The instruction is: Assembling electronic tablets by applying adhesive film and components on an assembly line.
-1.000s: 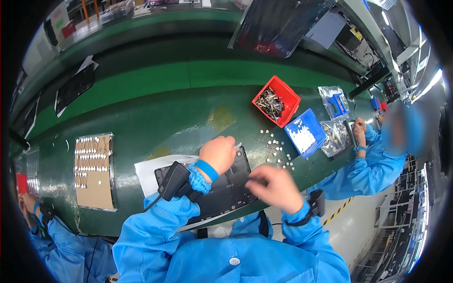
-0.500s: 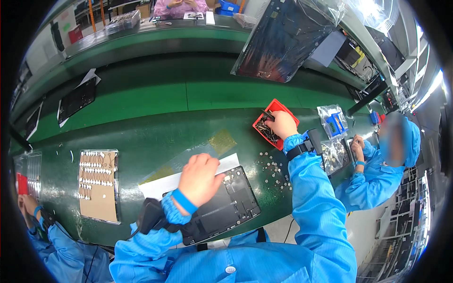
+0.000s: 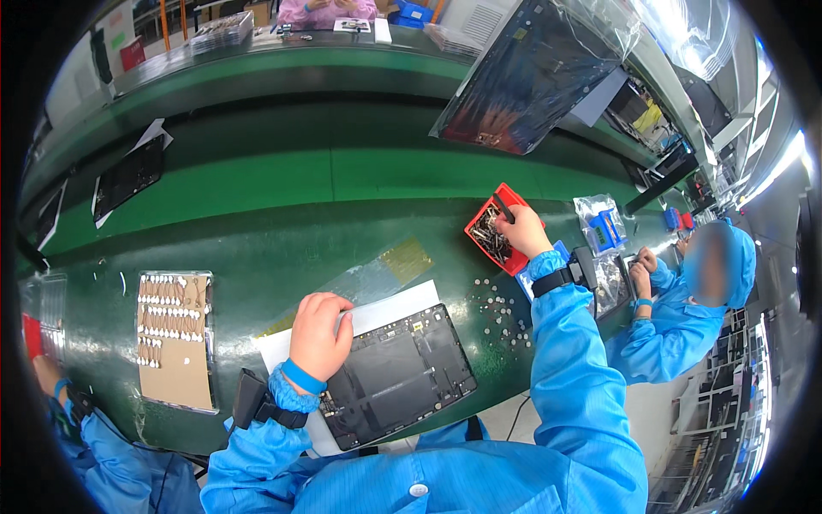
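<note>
Left hand [image 3: 318, 338] farther left, panel [image 3: 396, 375] more exposed

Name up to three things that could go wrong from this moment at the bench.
1. The right hand holds a dark slim tool at the red bin; a knock might spill its small metal pieces.
2. Small round pieces lie loose beside the right sleeve, which could sweep them away.
3. The flat dark device lies close to the bench's near edge, so a bump might push it off.
</note>
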The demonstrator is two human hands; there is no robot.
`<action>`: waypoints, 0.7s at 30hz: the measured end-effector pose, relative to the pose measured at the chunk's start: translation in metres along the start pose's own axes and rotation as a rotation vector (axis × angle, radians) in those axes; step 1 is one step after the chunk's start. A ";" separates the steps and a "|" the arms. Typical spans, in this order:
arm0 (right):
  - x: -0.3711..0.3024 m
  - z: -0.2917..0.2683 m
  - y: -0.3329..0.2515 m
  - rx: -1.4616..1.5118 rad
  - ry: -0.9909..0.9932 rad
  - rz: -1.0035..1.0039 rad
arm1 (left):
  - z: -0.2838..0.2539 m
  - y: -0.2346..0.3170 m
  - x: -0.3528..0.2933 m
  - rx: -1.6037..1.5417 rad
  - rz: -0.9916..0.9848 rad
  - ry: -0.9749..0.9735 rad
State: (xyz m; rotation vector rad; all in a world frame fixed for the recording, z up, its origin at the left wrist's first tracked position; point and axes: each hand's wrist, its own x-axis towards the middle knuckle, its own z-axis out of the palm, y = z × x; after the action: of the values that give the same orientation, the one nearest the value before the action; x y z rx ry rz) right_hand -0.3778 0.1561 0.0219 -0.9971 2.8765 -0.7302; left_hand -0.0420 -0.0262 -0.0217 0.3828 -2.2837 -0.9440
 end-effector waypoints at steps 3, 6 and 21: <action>0.000 -0.003 0.002 0.003 0.043 -0.016 | 0.001 -0.001 -0.001 -0.007 -0.003 0.007; -0.005 -0.010 -0.010 0.218 0.126 -0.017 | 0.000 0.000 -0.001 -0.012 -0.010 0.017; -0.180 0.012 -0.139 0.711 -0.153 -0.703 | -0.006 0.057 -0.003 -1.267 -0.729 -0.410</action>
State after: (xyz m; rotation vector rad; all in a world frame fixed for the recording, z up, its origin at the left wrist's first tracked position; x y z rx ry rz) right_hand -0.1511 0.1607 0.0463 -1.7810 1.8212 -1.4630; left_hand -0.0370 0.0122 0.0206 0.4443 -1.3353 -2.7360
